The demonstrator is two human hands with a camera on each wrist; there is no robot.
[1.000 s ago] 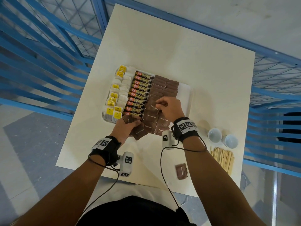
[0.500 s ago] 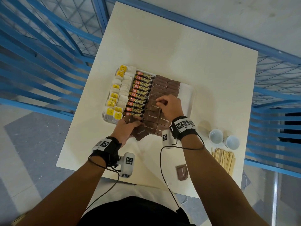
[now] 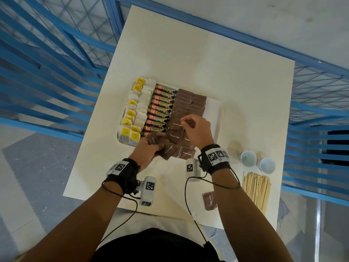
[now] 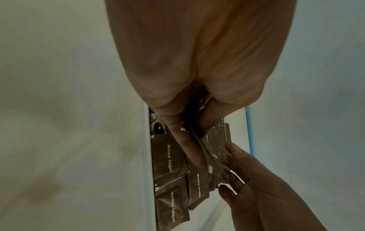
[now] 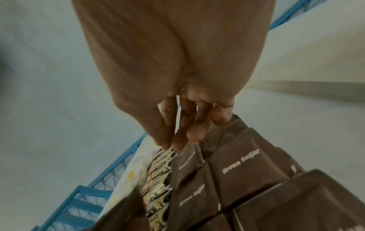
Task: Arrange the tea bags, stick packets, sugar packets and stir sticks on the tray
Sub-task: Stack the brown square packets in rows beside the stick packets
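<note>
Sorting brown sugar packets at the near edge of the tray.

Left hand (image 3: 149,150) clamped on a small stack of sugar packets (image 3: 160,142), held at the tray's (image 3: 214,108) near-left corner; right hand (image 3: 196,129) just beside it over the packet rows, fingertips (image 5: 194,132) pinched together on the top edge of one sugar packet (image 5: 187,157). On the tray, left to right: tea bags (image 3: 132,118) along the left rim, stick packets (image 3: 160,108) in a column, laid sugar packets (image 3: 188,103) in two columns, then a bare strip along the right rim. Near rim mostly hidden under packets and hands. On the counter (image 3: 207,59), wide bare surface beyond the tray and to its right. Stir sticks (image 3: 257,188) piled near the counter's right edge, two cups (image 3: 257,161) just beyond them, one stray sugar packet (image 3: 209,200) close to the near edge.
</note>
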